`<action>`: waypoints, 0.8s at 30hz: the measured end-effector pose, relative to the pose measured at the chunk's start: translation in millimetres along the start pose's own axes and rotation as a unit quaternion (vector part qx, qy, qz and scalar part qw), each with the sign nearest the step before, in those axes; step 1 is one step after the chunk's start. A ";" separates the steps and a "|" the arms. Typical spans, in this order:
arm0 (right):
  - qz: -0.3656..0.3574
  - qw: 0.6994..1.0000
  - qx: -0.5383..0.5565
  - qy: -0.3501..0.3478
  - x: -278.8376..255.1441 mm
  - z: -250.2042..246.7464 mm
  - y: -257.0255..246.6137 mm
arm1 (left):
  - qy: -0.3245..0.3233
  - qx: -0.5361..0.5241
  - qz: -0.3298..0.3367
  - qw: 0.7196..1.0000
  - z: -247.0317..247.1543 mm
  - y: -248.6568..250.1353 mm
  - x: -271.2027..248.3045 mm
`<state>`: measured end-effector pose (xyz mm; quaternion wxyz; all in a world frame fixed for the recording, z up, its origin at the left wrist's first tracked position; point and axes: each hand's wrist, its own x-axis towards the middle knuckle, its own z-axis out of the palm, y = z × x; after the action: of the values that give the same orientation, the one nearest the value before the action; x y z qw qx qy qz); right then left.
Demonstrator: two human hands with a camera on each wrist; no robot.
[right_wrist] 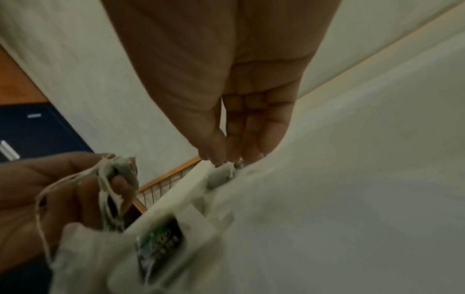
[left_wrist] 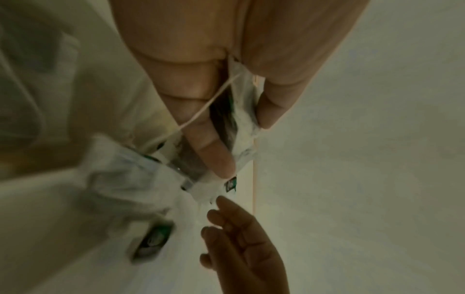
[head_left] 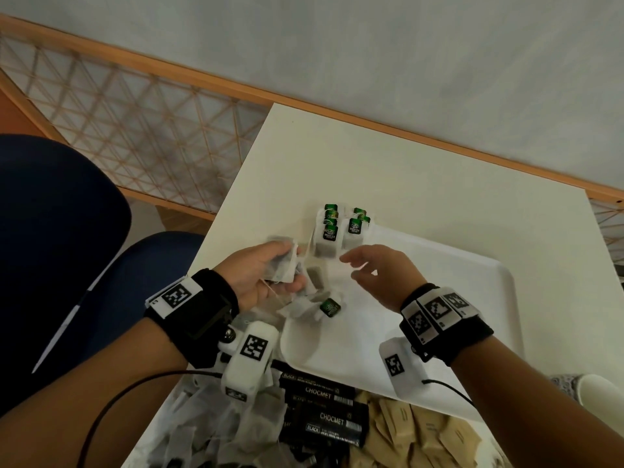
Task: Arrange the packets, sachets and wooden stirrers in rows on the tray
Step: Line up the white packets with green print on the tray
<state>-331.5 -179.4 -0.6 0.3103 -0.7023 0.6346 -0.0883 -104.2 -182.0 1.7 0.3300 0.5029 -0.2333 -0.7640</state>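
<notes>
Here, left hand [head_left: 266, 275] clutching tangled tea bags [head_left: 282, 270] over tray [head_left: 472, 298] edge; right hand [head_left: 378, 268] just beside, fingers relaxed, empty, tips toward laid rows [head_left: 341, 231] beyond.

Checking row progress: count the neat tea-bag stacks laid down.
2: left stack and right stack, side by side at the tray's far-left corner. Loose bags lie nearer; more may be hidden.
</notes>
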 end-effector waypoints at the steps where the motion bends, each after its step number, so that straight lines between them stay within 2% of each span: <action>1: 0.002 1.000 -0.010 -0.022 -1.5 2.1 1.6 | 0.011 -0.001 -0.001 1.000 -3.2 0.0 -0.2; 7: -0.002 0.997 -0.004 -0.073 -6.6 18.0 -1.0 | 0.045 -0.004 0.004 0.999 -8.0 1.4 -5.2; 11: -0.053 0.994 -0.029 -0.095 -12.8 19.5 -3.3 | 0.063 -0.009 0.015 0.998 -7.9 5.1 -6.7; 17: -0.106 0.970 -0.124 -0.179 -21.6 21.4 -2.6 | 0.075 -0.011 0.028 0.997 -7.9 11.0 -6.5; 22: -0.140 0.958 -0.195 -0.159 -19.5 22.9 -2.0 | 0.077 -0.004 0.031 0.997 -5.2 11.0 -9.3; 24: -0.138 0.960 -0.183 -0.158 -19.7 22.5 -1.4 | 0.078 0.000 0.029 0.997 -3.1 10.2 -9.9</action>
<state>-322.2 -153.5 -12.3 0.2574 -0.8330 0.4795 0.0998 -95.8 -181.6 13.6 0.3696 0.5539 -0.2213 -0.7125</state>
